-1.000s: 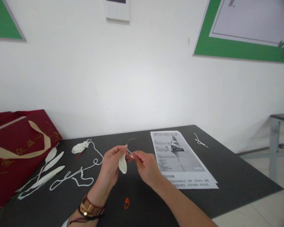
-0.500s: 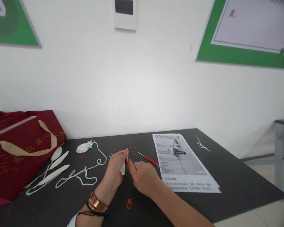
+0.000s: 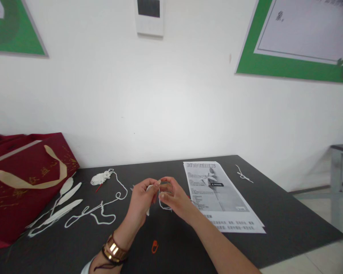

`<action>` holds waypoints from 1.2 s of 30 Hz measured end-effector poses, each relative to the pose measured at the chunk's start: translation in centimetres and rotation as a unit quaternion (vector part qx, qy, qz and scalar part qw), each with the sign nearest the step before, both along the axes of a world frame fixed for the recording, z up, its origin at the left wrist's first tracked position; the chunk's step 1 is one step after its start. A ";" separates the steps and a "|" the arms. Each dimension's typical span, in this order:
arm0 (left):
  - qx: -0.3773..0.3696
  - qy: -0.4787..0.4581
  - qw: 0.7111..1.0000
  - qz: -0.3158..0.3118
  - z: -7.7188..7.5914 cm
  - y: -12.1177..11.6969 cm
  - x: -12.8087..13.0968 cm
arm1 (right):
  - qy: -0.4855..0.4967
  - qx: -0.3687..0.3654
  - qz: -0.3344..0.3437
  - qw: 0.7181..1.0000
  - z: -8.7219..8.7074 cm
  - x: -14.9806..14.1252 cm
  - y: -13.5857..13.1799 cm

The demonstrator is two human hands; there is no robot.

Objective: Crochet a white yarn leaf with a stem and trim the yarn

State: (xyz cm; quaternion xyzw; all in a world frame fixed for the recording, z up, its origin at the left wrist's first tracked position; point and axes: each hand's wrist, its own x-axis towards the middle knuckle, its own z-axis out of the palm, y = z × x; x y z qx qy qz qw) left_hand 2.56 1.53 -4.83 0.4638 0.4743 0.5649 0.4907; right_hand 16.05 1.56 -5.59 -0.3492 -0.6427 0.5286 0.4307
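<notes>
A narrow white crocheted petal (image 3: 148,209) is pinched in my left hand (image 3: 139,198); only its lower tip and a bit of its upper part show between the fingers. Against it, my right hand (image 3: 173,198) has its fingers bent, index tip meeting the left fingertips. A strand of white yarn (image 3: 165,207) drops from that meeting point and loops under the right thumb. Grey pointed tips (image 3: 133,188), perhaps of scissors, stick out behind my left hand. On the table before my wrists lies an orange stitch marker (image 3: 154,246).
Several white crocheted petals (image 3: 63,211) with long tails lie beside the dark red gift bag (image 3: 31,182). A white yarn bundle (image 3: 101,177) and a red stick (image 3: 98,188) are at the back left. Printed sheets (image 3: 231,224) lie right; a short yarn piece (image 3: 242,176) lies beyond.
My right hand has moved up and turned, its fingers now at the petal's top. A yarn loop now hangs between the hands. The red-handled hook is now mostly hidden behind my right hand.
</notes>
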 end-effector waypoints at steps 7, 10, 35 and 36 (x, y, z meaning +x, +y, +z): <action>-0.085 -0.034 0.993 -0.077 0.7 -0.8 1.1 | 0.081 -0.026 0.022 0.996 0.1 -0.5 -0.5; -0.067 0.016 0.996 -0.058 0.6 -0.5 0.7 | 0.045 -0.008 -0.006 0.999 0.6 -0.1 -0.7; -0.094 0.026 0.982 -0.159 2.3 -1.0 0.2 | -0.096 0.087 -0.165 0.978 1.2 1.2 0.0; -0.078 0.064 0.983 -0.151 2.4 -1.0 0.0 | -0.098 0.084 -0.164 0.978 1.3 1.4 0.0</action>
